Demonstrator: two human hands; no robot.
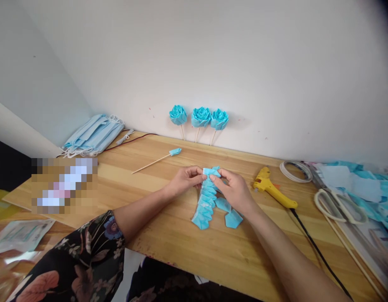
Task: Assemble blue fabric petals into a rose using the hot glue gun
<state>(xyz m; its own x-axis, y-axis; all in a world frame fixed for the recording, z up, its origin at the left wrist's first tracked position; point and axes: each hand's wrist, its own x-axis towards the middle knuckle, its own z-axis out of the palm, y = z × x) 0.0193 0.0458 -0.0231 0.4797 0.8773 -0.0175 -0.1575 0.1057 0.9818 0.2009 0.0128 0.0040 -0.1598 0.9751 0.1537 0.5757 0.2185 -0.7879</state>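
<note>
A strip of overlapping folded blue petals (205, 205), seemingly mask fabric, runs down the table in front of me. My left hand (187, 180) is closed, pinching the far end of the strip from the left. From the other side, my right hand (233, 188) grips the same end with thumb and fingers. A loose blue petal (233, 219) lies by the strip's near end, and others sit partly under my right hand. Beyond my hands rests a wooden skewer (151, 163) with a small rolled blue piece on its tip.
Three blue fabric roses (200, 117) on sticks lean against the wall. A yellow glue gun (272, 188) with a black cord lies to the right, near white-handled scissors (339, 205), a tape roll (295, 171) and blue scraps (370, 184). Stacked face masks (93, 134) are at the back left.
</note>
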